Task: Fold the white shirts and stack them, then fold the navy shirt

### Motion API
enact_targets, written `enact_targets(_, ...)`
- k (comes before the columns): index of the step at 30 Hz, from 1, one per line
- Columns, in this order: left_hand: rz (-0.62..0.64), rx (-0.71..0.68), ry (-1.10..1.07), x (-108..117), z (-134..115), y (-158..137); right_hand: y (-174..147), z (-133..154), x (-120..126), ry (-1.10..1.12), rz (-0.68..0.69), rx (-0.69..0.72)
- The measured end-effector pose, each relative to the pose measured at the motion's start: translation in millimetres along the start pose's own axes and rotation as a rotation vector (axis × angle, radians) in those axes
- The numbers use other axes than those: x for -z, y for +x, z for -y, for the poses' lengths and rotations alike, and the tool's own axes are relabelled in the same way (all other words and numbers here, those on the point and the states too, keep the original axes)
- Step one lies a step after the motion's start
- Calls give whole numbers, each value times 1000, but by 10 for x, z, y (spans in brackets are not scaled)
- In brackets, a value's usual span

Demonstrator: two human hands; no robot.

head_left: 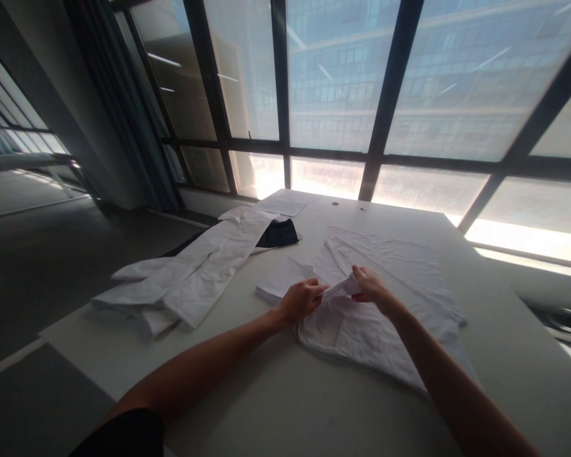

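Note:
A white garment, seemingly a shirt [400, 273], lies spread and wrinkled on the white table [247, 393]. Near its left side my left hand [301, 301] pinches a raised fold of the fabric. My right hand [370, 287] grips the same fold a little to the right, so a short strip of cloth is held up between the two hands. Part of the garment, perhaps a sleeve [278, 279], sticks out to the left behind my left hand. The fingertips are partly hidden by the cloth.
To the left lie white trousers [219, 254] over a dark navy garment [278, 233]. Papers [285, 204] and small dark objects [335, 204] are at the table's far end, before large windows [333, 82]. A blue curtain [118, 114] hangs at left; a metal object [568, 324] stands at right.

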State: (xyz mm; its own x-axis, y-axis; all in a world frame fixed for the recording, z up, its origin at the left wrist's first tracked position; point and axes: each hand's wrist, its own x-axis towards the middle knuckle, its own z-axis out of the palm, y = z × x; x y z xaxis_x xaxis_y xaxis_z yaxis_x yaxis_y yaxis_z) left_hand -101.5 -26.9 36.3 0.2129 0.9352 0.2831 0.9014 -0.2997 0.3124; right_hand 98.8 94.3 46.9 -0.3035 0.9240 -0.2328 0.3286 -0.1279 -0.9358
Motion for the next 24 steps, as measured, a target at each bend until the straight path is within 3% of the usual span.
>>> enact_targets(5,62,-49,70,-41,15,-18,-89,41,76,28,102,-78)
enact_targets(9,99,-106,100,-75,31,-25,-117,86,138,108,77,-90)
enact_targets(14,156,-95,88,-130,47,-42,-59,-27,187,-12,74,-5)
enact_targets(17,138,-86,80,-159,55,-45,-47,-141,216,-72,-1,11)
enact_targets(24,126,-107,56,-220,118,-11,-250,-225,249,-310,59,-156)
